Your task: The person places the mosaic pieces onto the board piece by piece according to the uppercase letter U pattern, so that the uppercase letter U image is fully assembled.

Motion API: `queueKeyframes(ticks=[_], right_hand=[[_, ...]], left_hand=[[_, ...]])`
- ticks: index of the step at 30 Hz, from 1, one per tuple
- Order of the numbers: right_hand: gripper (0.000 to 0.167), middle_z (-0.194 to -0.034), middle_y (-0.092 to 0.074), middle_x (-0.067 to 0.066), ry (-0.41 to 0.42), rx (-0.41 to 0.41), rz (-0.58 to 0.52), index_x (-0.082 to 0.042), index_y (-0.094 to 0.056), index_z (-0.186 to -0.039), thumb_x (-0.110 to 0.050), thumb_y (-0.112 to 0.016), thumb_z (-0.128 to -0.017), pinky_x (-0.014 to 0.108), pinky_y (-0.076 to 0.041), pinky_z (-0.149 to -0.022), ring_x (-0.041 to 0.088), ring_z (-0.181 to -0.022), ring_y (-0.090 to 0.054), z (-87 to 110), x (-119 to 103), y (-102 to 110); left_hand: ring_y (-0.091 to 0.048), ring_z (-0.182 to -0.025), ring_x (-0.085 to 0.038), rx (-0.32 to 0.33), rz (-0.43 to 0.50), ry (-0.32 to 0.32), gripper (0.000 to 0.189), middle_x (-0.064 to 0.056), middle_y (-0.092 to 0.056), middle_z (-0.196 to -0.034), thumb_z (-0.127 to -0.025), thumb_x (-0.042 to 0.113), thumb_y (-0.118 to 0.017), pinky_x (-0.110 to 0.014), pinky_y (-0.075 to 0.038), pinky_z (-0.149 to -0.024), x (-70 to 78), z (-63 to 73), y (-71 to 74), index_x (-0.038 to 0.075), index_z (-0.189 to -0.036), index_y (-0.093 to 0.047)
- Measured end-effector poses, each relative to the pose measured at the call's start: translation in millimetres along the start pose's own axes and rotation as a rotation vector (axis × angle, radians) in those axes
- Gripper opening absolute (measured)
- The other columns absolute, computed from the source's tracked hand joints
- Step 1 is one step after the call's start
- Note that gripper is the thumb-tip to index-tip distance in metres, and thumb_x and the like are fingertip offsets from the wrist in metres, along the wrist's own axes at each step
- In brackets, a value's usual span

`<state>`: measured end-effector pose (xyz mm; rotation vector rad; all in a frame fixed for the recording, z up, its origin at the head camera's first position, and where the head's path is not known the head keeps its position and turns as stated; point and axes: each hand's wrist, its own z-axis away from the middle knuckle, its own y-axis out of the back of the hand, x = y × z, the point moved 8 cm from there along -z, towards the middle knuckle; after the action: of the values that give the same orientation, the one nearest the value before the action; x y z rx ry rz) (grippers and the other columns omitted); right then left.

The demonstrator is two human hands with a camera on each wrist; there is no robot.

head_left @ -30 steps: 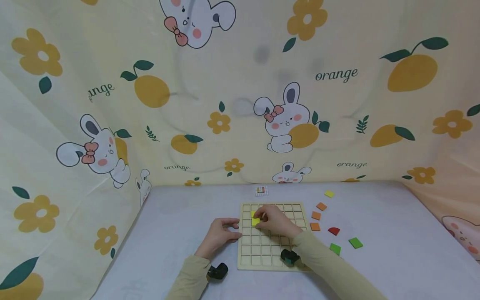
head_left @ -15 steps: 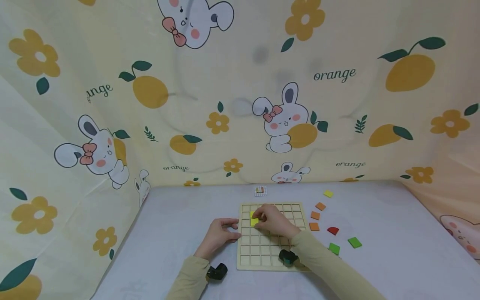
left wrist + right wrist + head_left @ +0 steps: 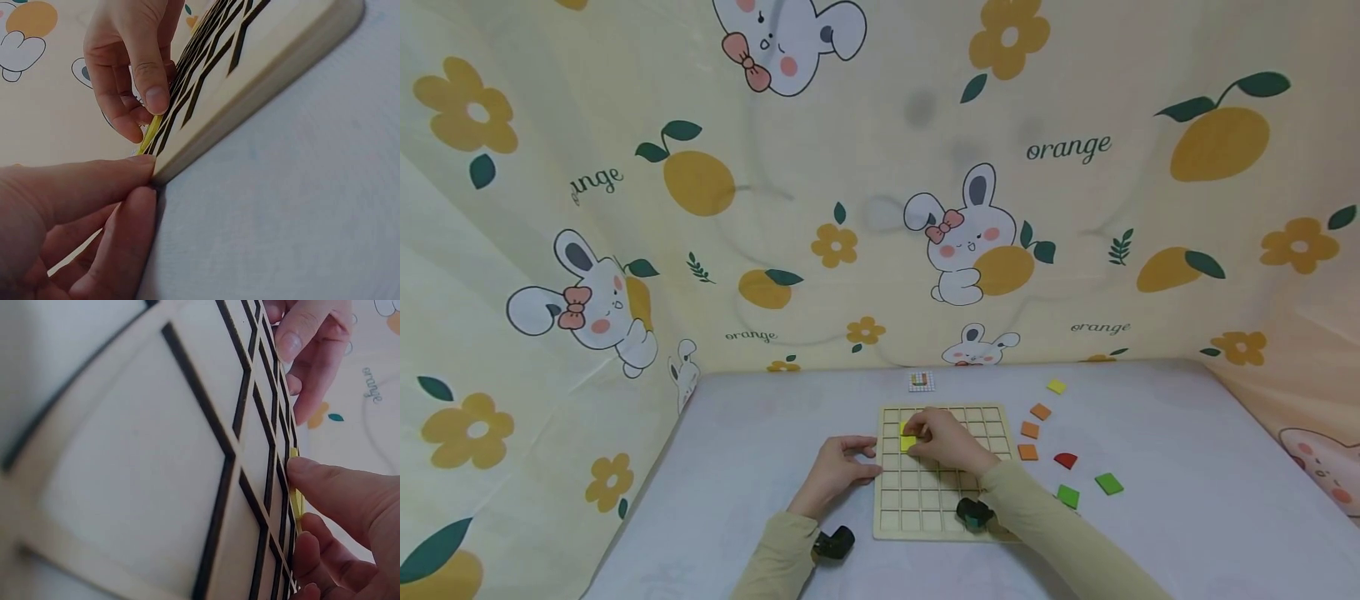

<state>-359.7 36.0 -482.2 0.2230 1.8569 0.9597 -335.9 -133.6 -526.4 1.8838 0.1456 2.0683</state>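
Observation:
A square wooden grid board [image 3: 925, 537] lies on the table. My left hand [image 3: 837, 473] touches its left edge with thumb and fingertips, the fingers nearly straight; in the left wrist view the fingertips [image 3: 142, 164] rest right at the rim. Over the upper left cells, my right hand [image 3: 951, 442] pinches a yellow square tile [image 3: 907, 444] between thumb and fingers. A second yellow tile [image 3: 903, 429] sits just behind it, partly hidden by the fingers. From the right wrist, the thumb [image 3: 325, 481] presses on the yellow tile's edge [image 3: 296, 499].
Right of the board lie several orange tiles [image 3: 1030, 430], a red quarter-circle piece [image 3: 1065, 460], green tiles [image 3: 1108, 483] and a yellow tile [image 3: 1057, 387]. Behind the board is a small pattern card [image 3: 921, 381]. A printed cloth [image 3: 865, 283] hangs behind the table.
The head view has shifted slightly. Both hands keep their places, with the right fingers still at the yellow tile on the board.

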Motion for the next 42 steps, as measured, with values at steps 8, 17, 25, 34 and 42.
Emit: queueKeyframes(ticks=[8,17,25,34,42], right_hand=[[0.021,-0.089,-0.061,0.005,-0.041,0.005,-0.061,-0.006,-0.068,-0.097,-0.008,-0.078,-0.079,0.028,-0.047,-0.067,0.014,-0.074,-0.053,-2.2,6.1,0.3],[0.026,-0.096,-0.061,0.009,-0.058,-0.031,-0.171,-0.003,-0.066,-0.109,-0.007,-0.073,-0.084,0.028,-0.049,-0.066,0.018,-0.079,-0.055,2.4,15.7,19.3],[0.030,-0.107,-0.062,0.015,-0.027,0.066,-0.153,-0.004,-0.063,-0.115,-0.006,-0.070,-0.087,0.036,-0.052,-0.078,0.027,-0.092,-0.060,10.5,31.4,80.7],[0.040,-0.121,-0.059,0.017,-0.169,0.183,-0.085,-0.002,-0.056,-0.126,-0.007,-0.068,-0.089,0.048,-0.047,-0.093,0.036,-0.111,-0.054,30.1,79.9,156.3],[0.048,-0.134,-0.050,0.019,-0.289,0.220,-0.043,-0.004,-0.049,-0.134,-0.018,-0.066,-0.092,0.055,-0.038,-0.101,0.039,-0.125,-0.041,61.3,123.5,189.8]], left_hand=[[-0.059,-0.059,-0.010,-0.006,0.004,0.000,0.049,-0.006,-0.062,-0.094,-0.072,0.000,-0.081,-0.028,-0.056,-0.061,0.6,0.8,0.5,0.002,-0.119,-0.066],[-0.060,-0.060,-0.011,0.002,0.019,0.007,0.049,-0.007,-0.062,-0.095,-0.072,-0.001,-0.080,-0.027,-0.057,-0.060,0.2,2.8,-2.2,0.001,-0.119,-0.065],[-0.058,-0.058,-0.009,0.007,0.048,-0.018,0.049,-0.010,-0.062,-0.094,-0.071,-0.005,-0.079,-0.028,-0.057,-0.060,3.3,2.7,-3.2,-0.003,-0.118,-0.064],[-0.060,-0.059,-0.009,0.001,0.044,-0.029,0.048,-0.009,-0.062,-0.094,-0.072,-0.005,-0.079,-0.029,-0.057,-0.060,2.7,1.7,-1.4,-0.003,-0.118,-0.064],[-0.061,-0.062,-0.011,-0.003,0.039,-0.021,0.048,-0.008,-0.061,-0.094,-0.072,-0.003,-0.079,-0.029,-0.057,-0.061,1.8,2.9,-1.7,-0.002,-0.118,-0.064]])
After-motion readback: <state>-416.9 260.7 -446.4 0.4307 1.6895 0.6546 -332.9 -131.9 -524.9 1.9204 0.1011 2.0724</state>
